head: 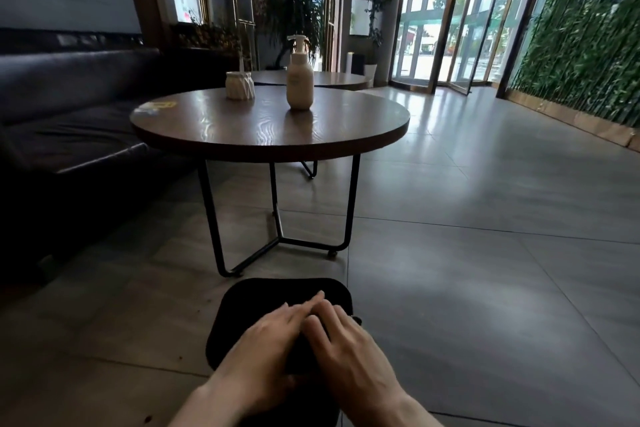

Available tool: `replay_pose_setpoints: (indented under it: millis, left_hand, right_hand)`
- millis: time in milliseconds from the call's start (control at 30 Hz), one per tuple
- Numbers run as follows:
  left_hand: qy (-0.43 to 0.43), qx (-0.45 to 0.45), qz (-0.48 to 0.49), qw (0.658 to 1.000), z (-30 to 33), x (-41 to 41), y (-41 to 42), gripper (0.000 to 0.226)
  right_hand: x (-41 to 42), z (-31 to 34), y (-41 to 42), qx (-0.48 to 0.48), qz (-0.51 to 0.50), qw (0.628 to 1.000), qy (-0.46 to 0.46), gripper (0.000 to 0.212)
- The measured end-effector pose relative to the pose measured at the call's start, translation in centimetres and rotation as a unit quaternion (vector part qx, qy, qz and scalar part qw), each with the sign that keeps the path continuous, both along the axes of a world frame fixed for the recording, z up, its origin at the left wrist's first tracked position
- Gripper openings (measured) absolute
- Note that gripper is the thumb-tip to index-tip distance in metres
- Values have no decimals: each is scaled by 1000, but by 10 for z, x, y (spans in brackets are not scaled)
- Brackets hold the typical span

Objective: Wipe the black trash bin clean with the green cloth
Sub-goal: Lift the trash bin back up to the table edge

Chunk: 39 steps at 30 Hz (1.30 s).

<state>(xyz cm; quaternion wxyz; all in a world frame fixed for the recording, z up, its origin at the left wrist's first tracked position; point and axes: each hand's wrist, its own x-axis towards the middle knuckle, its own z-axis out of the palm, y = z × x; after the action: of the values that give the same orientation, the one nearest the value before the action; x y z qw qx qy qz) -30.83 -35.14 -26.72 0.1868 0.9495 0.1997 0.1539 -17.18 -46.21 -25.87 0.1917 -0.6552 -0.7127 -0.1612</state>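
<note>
The black trash bin point(263, 295) stands on the tiled floor directly below me, its rounded square top facing up. My left hand point(266, 347) and my right hand point(349, 350) both lie flat on the top of the bin, fingers stretched forward and the fingertips touching each other near the middle. Neither hand visibly holds anything. No green cloth shows anywhere in the view; the dark patch under my palms is too dim to make out.
A round wooden table point(270, 149) on black metal legs stands just beyond the bin, carrying a cream pump bottle point(300, 80) and a small white vase point(239, 85). A black leather sofa point(69, 97) runs along the left. Grey floor tiles stretch right toward a bamboo wall point(581, 45).
</note>
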Motion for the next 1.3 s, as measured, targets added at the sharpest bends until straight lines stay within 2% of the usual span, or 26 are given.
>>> replay_pose_setpoints:
  millis: [67, 133, 267, 467, 533, 667, 867, 1067, 1167, 1300]
  left_hand:
    - [-20, 1, 12, 1000, 3, -2, -5, 66]
    - [-28, 18, 29, 999, 9, -5, -8, 53]
    - [-29, 50, 49, 997, 14, -5, -13, 47]
    - [-50, 92, 80, 991, 13, -10, -12, 47]
    - [-60, 97, 67, 991, 14, -12, -9, 51]
    - [-76, 115, 55, 989, 14, -16, 0, 34]
    - [-19, 98, 30, 995, 43, -33, -8, 30]
    - [18, 85, 16, 996, 134, -48, -36, 29]
    - [36, 85, 18, 996, 214, -49, -59, 32]
    - [58, 82, -6, 995, 335, -49, -96, 33]
  right_hand:
    - [-1, 3, 0, 12, 14, 1000, 4, 14]
    - [1, 4, -2, 16, 38, 999, 0, 13]
    - [6, 5, -8, 2, 57, 997, 46, 20]
    - [14, 0, -5, -38, 0, 993, 116, 35]
    - [12, -1, -1, -35, -14, 992, 120, 32]
    - [0, 5, 5, -44, -34, 992, 110, 33]
    - [-20, 42, -9, -98, -41, 988, 108, 42]
    - [-35, 128, -37, -142, -45, 980, 130, 50]
    - [-39, 199, -60, -161, -51, 976, 138, 57]
    - [-40, 315, -96, -171, -55, 974, 137, 52]
